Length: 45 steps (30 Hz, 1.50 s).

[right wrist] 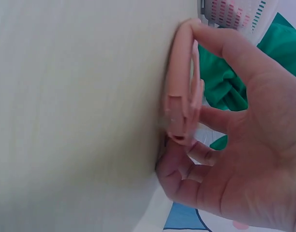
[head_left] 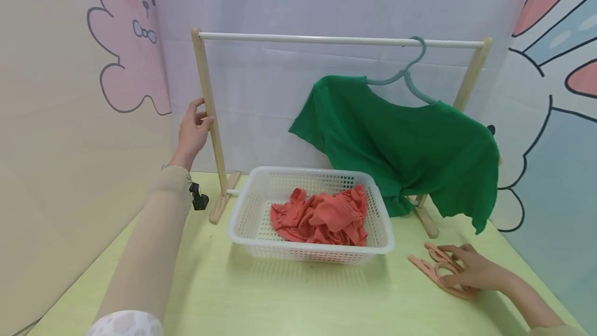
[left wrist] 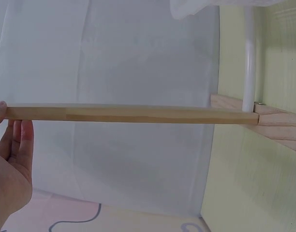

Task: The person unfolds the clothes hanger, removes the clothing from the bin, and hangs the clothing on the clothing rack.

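In the head view the left hand (head_left: 193, 131) grips the left wooden post (head_left: 208, 82) of a rack; the left wrist view shows its thumb and fingers on either side of the post (left wrist: 138, 114). At the lower right, the right hand (head_left: 480, 269) pinches a folded pink-orange plastic hanger (head_left: 426, 268) lying on the table. The right wrist view has the thumb at one end of the hanger (right wrist: 178, 72) and curled fingers of the hand (right wrist: 254, 145) at the other. A green shirt (head_left: 396, 139) hangs on a grey-green hanger (head_left: 412, 61) from the rack's bar.
A white basket (head_left: 240, 222) holding crumpled red cloth (head_left: 326, 217) stands on the yellow-green table (head_left: 289, 299), in front of the rack. The shirt's lower part hangs behind the basket's right end. Near the left post's foot is a small black object (head_left: 199, 198).
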Tool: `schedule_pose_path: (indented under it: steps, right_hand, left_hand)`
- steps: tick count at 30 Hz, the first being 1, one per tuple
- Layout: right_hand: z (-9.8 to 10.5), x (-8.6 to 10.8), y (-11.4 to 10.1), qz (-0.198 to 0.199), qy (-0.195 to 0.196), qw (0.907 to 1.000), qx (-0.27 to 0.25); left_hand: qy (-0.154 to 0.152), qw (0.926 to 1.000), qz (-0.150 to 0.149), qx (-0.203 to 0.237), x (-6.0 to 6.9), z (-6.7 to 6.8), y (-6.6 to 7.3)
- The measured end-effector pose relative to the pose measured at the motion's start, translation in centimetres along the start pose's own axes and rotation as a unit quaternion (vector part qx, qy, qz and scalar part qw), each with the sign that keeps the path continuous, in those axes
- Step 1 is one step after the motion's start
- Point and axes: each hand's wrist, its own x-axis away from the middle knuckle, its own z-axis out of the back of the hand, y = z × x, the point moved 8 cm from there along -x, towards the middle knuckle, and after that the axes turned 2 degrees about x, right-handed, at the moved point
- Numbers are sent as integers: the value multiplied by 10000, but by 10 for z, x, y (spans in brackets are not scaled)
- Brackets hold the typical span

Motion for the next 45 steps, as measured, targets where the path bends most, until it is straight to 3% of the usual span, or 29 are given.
schedule_pose_path:
  steps: [7,12,21,25,30,35,38,45]
  right_hand:
    - [5,-4,-11,189,219,9995,97]
    - [6,-4,-11,455,-184,9975,-508]
    - [-2,-3,-15,1181,-1194,9665,-1942]
    - [-4,-3,-14,1103,-1477,9510,-2484]
    - [-1,-4,-16,1103,-1609,9343,-2985]
    - [7,-4,-21,1435,-1652,9210,-3222]
    - [11,-4,-26,1629,-1705,9168,-3222]
    - [23,-3,-39,1932,-1495,9207,-3044]
  left_hand:
    - [1,10000,-12,3,1,1,0]
    - [-31,10000,34,23,0,0,-1]
    - [-55,10000,7,28,1,-1,0]
    - [-77,10000,9,53,1,0,1]
    - [-83,10000,12,24,1,0,2]
    - [-98,9999,11,36,1,-1,3]
    - [-96,9999,21,54,2,-2,4]
    - [-88,9999,65,48,2,-3,4]
